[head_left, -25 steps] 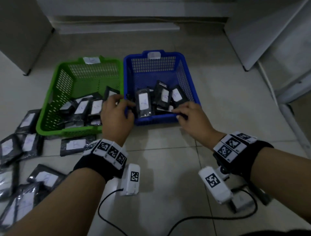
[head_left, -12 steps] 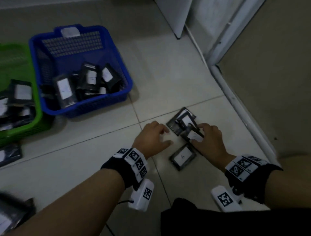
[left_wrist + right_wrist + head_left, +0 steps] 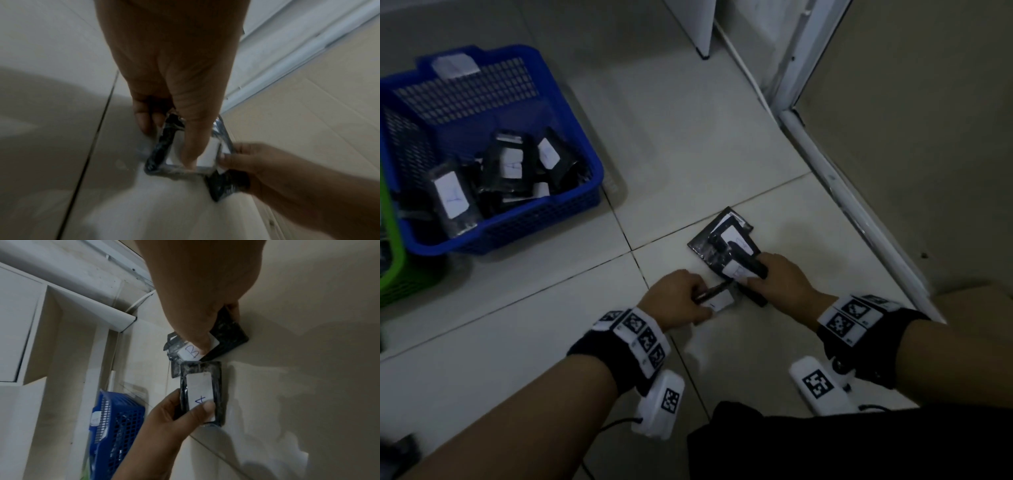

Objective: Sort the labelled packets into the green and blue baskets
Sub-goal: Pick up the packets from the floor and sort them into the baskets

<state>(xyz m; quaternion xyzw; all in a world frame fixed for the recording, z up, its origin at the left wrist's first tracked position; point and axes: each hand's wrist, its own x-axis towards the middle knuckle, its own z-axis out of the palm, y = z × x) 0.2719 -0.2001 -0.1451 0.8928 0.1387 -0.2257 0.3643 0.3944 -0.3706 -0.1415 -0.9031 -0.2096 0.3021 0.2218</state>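
Note:
Black packets with white labels lie in a small pile (image 3: pixel 722 236) on the floor tiles. My left hand (image 3: pixel 703 302) pinches one packet (image 3: pixel 717 300), thumb on its label; the right wrist view shows this packet (image 3: pixel 202 394) marked A. My right hand (image 3: pixel 755 275) pinches another packet (image 3: pixel 736 270) at the pile's near edge; its label (image 3: pixel 191 352) reads B. The blue basket (image 3: pixel 524 226) stands at the upper left with several packets inside. Only a strip of the green basket (image 3: pixel 393 270) shows at the left edge.
A white door frame and threshold (image 3: pixel 859 205) run along the right of the pile. A white cabinet corner (image 3: pixel 702 31) stands at the back. Dark clothing (image 3: pixel 825 445) fills the bottom right. Another dark packet (image 3: pixel 400 448) lies at the bottom left.
Both hands left the baskets and moved right to the floor pile. Each hand now pinches a packet. The left hand has pulled its packet toward me.

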